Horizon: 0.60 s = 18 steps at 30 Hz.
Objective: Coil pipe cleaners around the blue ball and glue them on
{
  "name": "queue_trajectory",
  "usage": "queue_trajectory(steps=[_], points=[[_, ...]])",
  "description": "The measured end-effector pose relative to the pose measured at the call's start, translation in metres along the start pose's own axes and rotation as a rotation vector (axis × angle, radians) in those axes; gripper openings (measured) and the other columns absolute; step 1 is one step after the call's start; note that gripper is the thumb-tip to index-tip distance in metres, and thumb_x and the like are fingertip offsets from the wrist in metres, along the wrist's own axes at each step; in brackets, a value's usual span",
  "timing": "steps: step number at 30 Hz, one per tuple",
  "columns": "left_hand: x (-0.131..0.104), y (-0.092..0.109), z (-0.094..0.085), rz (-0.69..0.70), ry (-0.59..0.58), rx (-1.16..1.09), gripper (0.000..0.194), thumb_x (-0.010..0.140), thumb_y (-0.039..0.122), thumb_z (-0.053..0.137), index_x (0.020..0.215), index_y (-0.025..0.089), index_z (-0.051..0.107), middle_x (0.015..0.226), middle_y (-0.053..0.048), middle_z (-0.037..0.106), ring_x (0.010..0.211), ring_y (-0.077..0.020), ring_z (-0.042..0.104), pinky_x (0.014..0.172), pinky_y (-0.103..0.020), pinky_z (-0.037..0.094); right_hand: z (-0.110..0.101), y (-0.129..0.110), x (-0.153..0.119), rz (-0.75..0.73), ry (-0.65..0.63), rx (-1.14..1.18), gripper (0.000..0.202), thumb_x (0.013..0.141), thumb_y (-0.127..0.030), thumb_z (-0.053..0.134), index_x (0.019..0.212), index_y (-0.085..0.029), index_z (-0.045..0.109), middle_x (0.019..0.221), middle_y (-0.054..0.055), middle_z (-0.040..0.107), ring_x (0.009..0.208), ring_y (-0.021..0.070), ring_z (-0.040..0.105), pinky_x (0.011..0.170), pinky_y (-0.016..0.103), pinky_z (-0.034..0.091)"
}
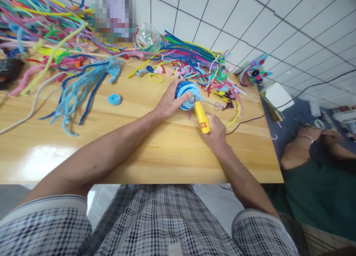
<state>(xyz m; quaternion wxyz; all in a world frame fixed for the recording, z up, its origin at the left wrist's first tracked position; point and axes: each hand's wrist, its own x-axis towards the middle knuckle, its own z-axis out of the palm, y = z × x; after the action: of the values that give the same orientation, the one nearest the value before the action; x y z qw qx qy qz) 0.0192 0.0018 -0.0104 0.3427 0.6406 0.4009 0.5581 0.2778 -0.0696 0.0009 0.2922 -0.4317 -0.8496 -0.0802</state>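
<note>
My left hand (171, 100) grips a round blue piece wound from pipe cleaners (185, 88), dark blue at its far edge and light blue nearer. The thumb presses on its side. In my right hand (215, 130) is a yellow glue gun (202, 118), its nozzle end against or just beside the blue piece. A light blue pipe cleaner end sticks out to the right, near a pair of scissors (215, 105). Left of my hands lies a flat light blue coil (114, 99). The fingers of my right hand are partly hidden behind the gun.
Blue pipe cleaner strands (83, 85) and a large colourful heap (41, 26) cover the table's left. More pipe cleaners (191, 52) and a clear ball (148, 37) line the wall. A decorated face (256, 74) stands at the right corner. A black cord (250, 119) crosses the right edge; another person (314, 181) sits beyond.
</note>
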Motion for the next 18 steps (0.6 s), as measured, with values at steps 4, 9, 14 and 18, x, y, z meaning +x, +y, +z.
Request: queue_trajectory(steps=[4, 9, 14, 18], points=[[-0.0002, 0.0007, 0.0009, 0.002, 0.012, -0.006, 0.07, 0.095, 0.078, 0.07, 0.141, 0.027, 0.058, 0.148, -0.013, 0.068, 0.138, -0.0325, 0.064, 0.125, -0.052, 0.048, 0.0006, -0.001, 0.0016, -0.003, -0.002, -0.017, 0.029, 0.11, -0.035, 0.048, 0.13, -0.022, 0.065, 0.096, 0.008, 0.077, 0.09, 0.0277, 0.072, 0.08, 0.04, 0.057], [-0.0006, 0.0006, 0.0012, 0.008, 0.014, -0.009, 0.07, 0.095, 0.077, 0.07, 0.142, 0.027, 0.057, 0.148, -0.012, 0.068, 0.138, -0.0316, 0.064, 0.125, -0.05, 0.048, 0.0018, -0.0008, 0.0008, 0.02, 0.008, -0.026, 0.03, 0.111, -0.038, 0.047, 0.129, -0.023, 0.065, 0.096, 0.008, 0.076, 0.091, 0.028, 0.072, 0.08, 0.041, 0.057], [-0.0011, 0.0005, 0.001, -0.007, 0.016, -0.008, 0.069, 0.095, 0.076, 0.07, 0.142, 0.027, 0.058, 0.147, -0.012, 0.068, 0.138, -0.0316, 0.064, 0.124, -0.05, 0.049, 0.0007, 0.0009, -0.0022, 0.021, -0.01, -0.003, 0.031, 0.11, -0.04, 0.049, 0.13, -0.022, 0.066, 0.096, 0.009, 0.077, 0.09, 0.0281, 0.072, 0.079, 0.04, 0.056], [-0.0007, -0.0012, 0.0014, -0.01, 0.015, -0.006, 0.07, 0.094, 0.076, 0.071, 0.142, 0.026, 0.058, 0.147, -0.013, 0.068, 0.137, -0.0319, 0.064, 0.124, -0.051, 0.049, 0.0004, 0.0012, -0.0006, 0.003, 0.001, 0.03, 0.03, 0.11, -0.038, 0.05, 0.13, -0.022, 0.065, 0.097, 0.009, 0.077, 0.091, 0.0287, 0.072, 0.079, 0.041, 0.056]])
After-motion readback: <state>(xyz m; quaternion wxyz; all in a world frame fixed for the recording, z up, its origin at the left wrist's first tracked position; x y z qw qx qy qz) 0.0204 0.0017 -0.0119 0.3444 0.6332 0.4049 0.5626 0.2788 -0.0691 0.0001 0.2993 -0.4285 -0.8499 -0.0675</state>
